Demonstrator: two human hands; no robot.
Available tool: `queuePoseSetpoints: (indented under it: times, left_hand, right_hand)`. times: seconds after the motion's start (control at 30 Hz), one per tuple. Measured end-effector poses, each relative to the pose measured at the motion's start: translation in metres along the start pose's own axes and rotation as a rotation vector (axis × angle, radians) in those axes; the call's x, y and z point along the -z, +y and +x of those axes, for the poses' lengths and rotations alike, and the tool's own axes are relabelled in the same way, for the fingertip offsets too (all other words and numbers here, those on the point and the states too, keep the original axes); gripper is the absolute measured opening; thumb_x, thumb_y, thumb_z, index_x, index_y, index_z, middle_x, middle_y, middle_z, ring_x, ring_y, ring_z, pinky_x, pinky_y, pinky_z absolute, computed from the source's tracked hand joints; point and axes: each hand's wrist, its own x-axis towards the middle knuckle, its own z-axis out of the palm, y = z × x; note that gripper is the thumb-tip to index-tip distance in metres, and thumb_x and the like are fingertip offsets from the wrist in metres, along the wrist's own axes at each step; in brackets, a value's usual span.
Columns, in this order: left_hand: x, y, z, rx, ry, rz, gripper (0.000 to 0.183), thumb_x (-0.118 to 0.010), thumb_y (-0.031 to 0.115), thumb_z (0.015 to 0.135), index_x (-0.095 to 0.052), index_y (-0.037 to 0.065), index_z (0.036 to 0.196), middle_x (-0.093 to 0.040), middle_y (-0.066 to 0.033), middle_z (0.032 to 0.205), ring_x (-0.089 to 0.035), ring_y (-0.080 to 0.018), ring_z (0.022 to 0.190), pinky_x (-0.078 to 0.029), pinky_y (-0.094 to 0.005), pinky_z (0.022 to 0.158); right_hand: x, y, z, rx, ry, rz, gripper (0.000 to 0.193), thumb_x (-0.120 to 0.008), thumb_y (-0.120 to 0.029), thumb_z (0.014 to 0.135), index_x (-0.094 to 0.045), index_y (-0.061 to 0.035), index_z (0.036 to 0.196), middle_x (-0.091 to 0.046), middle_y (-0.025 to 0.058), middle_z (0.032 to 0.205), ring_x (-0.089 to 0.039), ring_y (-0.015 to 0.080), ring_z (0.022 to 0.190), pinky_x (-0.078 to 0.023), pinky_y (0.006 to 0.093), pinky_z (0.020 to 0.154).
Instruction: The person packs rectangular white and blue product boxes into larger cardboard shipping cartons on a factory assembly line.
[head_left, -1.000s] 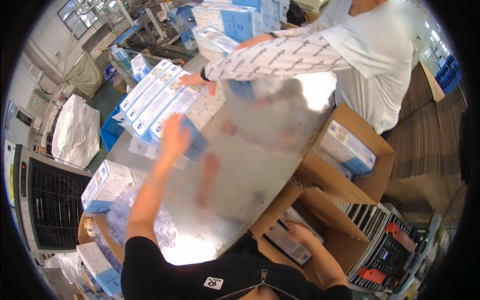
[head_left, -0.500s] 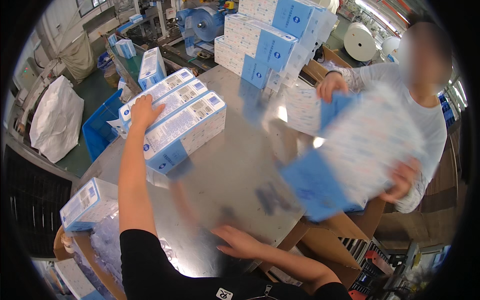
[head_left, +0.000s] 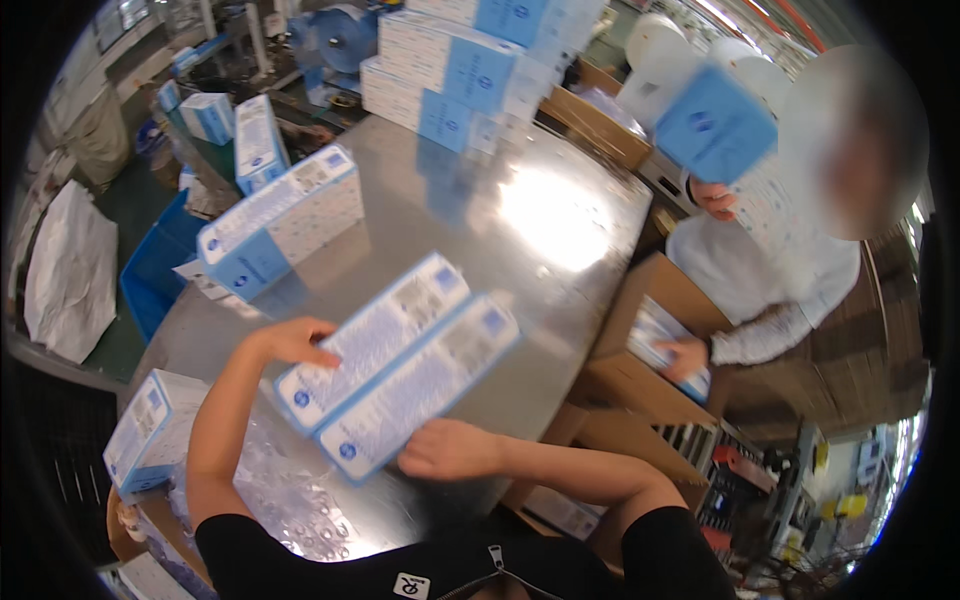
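Note:
Two long white-and-blue packs, a left one (head_left: 375,345) and a right one (head_left: 425,385), stand side by side on the metal table in front of me. My left hand (head_left: 295,342) grips the outer side of the left pack, with fingertips over its top edge. Against the outer side of the right pack my right hand (head_left: 445,448) is curled, its fingertips partly hidden. The pair is squeezed between both hands. A similar pack (head_left: 285,225) stands farther back at the left, apart from my hands.
Stacked packs (head_left: 440,70) occupy the table's (head_left: 400,190) far end. At right, a co-worker holds a blue-and-white pack (head_left: 715,125) up and reaches into a cardboard box (head_left: 640,375). A blue bin (head_left: 160,265) is left. Clear plastic (head_left: 265,490) lies near my left arm.
Two of the three grouped packs have come nearer and to the right, between my hands. My right hand has met them. The co-worker has raised one pack and lowered a hand into the box.

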Motion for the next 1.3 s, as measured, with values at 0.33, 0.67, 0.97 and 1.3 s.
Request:
queuePoseSetpoints:
  times: [0.33, 0.67, 0.97, 1.3]
  left_hand:
    - [-0.174, 0.152, 0.052, 0.031, 0.390, 0.973, 0.088, -0.072, 0.018, 0.064, -0.031, 0.011, 0.141, -0.044, -0.0198, 0.127, -0.044, -0.0350, 0.114, -0.036, -0.0461, 0.094]
    - [-0.188, 0.112, -0.024, -0.719, 0.959, 0.743, 0.104, -0.078, 0.012, 0.059, -0.015, 0.008, 0.142, -0.039, -0.0214, 0.128, -0.041, -0.0406, 0.113, -0.035, -0.0464, 0.094]
    - [-0.213, 0.109, -0.059, -0.853, 1.023, 0.786, 0.105, -0.074, 0.010, 0.060, -0.013, 0.016, 0.145, -0.038, -0.0228, 0.129, -0.042, -0.0431, 0.112, -0.034, -0.0512, 0.095]
    - [-0.211, 0.091, -0.067, -0.849, 1.056, 0.767, 0.098, -0.073, 0.012, 0.062, -0.018, 0.008, 0.143, -0.035, -0.0251, 0.133, -0.038, -0.0437, 0.117, -0.030, -0.0505, 0.100]
  right_hand:
    - [0.015, -0.095, -0.074, -0.344, -0.108, -0.240, 0.071, -0.061, -0.020, 0.076, -0.030, -0.0262, 0.140, -0.043, 0.0183, 0.128, -0.044, 0.0304, 0.116, -0.034, 0.0453, 0.093]
    - [0.006, -0.107, -0.100, -0.226, 0.247, -0.375, 0.059, -0.054, -0.013, 0.077, -0.041, -0.0270, 0.133, -0.052, 0.0090, 0.108, -0.049, 0.0223, 0.105, -0.037, 0.0371, 0.085]
    - [0.014, -0.108, -0.100, -0.239, 0.118, -0.404, 0.057, -0.052, -0.014, 0.079, -0.042, -0.0278, 0.134, -0.053, 0.0099, 0.110, -0.050, 0.0235, 0.107, -0.038, 0.0370, 0.082]
    - [0.025, -0.106, -0.095, -0.307, 0.045, -0.402, 0.061, -0.052, -0.014, 0.080, -0.038, -0.0301, 0.137, -0.052, 0.0165, 0.109, -0.050, 0.0290, 0.102, -0.037, 0.0403, 0.079]
